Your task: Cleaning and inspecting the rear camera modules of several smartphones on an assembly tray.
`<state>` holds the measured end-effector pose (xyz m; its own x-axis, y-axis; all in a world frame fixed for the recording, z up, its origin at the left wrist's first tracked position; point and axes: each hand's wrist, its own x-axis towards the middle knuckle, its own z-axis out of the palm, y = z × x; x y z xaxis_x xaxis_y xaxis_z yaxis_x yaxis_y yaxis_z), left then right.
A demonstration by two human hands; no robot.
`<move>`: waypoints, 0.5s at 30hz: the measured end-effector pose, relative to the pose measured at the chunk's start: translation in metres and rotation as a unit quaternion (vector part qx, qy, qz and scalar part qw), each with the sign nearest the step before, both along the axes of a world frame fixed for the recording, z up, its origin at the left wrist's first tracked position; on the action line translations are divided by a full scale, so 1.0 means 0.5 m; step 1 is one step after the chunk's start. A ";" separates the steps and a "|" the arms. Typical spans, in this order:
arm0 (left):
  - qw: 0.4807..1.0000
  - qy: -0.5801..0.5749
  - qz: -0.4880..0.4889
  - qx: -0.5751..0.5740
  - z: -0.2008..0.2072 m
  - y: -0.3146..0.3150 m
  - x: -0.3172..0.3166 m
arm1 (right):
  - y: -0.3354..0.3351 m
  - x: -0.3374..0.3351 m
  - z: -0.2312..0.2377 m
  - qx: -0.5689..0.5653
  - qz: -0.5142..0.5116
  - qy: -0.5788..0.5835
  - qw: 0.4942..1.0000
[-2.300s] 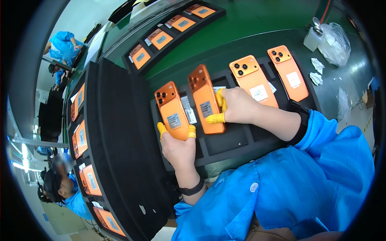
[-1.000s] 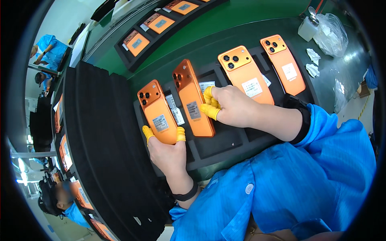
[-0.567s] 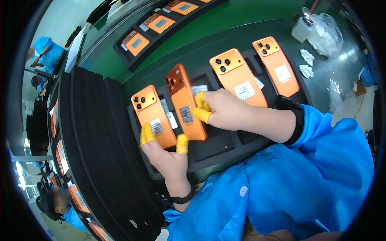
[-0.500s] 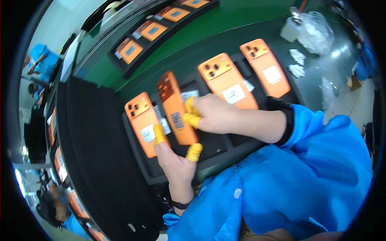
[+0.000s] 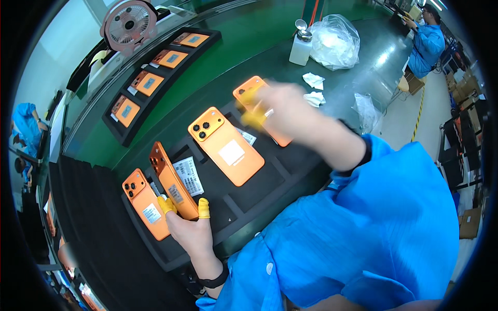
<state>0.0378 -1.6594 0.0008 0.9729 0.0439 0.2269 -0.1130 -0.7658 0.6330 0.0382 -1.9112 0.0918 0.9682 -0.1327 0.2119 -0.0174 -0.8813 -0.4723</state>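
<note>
Several orange smartphones lie in a black foam tray [image 5: 259,199], backs up with white labels. My left hand [image 5: 191,233], with yellow finger cots on thumb and forefinger, grips the lower end of a tilted phone [image 5: 174,181] propped on its long edge. Left of it rests another phone [image 5: 142,202], close to my forefinger. A printed label card [image 5: 188,176] shows in the slot beside the tilted phone. To the right lies a third phone [image 5: 228,147]. My right hand [image 5: 282,106], smeared by motion, is over the far-right phone [image 5: 280,136] and hides much of it; its grip is unclear.
A second black tray [image 5: 127,136] with orange phones stands at the back left, near a fan [image 5: 128,25]. Back right are a pump bottle [image 5: 301,49], a clear plastic bag [image 5: 336,42] and crumpled tissues [image 5: 314,81]. Stacked black trays [image 5: 111,233] border the left.
My right hand has moved from the tilted phone to the far-right one. My left hand stays at the tilted phone's lower end. The whole view has shifted, showing more at the right.
</note>
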 end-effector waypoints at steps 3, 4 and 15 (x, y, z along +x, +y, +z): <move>1.000 -0.003 -0.001 0.019 -0.010 0.004 0.002 | -0.183 -0.009 -0.077 -0.140 -0.108 -0.078 0.981; 0.999 0.014 0.027 0.041 0.000 0.028 -0.011 | -0.206 0.005 -0.103 -0.174 -0.096 -0.067 0.978; 0.999 -0.013 0.010 0.027 -0.010 0.023 -0.003 | -0.339 0.077 -0.043 -0.108 -0.241 -0.190 0.945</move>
<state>0.0363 -1.6480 -0.0042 0.9658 0.0492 0.2547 -0.1141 -0.8013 0.5873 0.0769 -2.0806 0.0704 0.6542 -0.4533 0.6055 -0.3067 -0.8907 -0.3355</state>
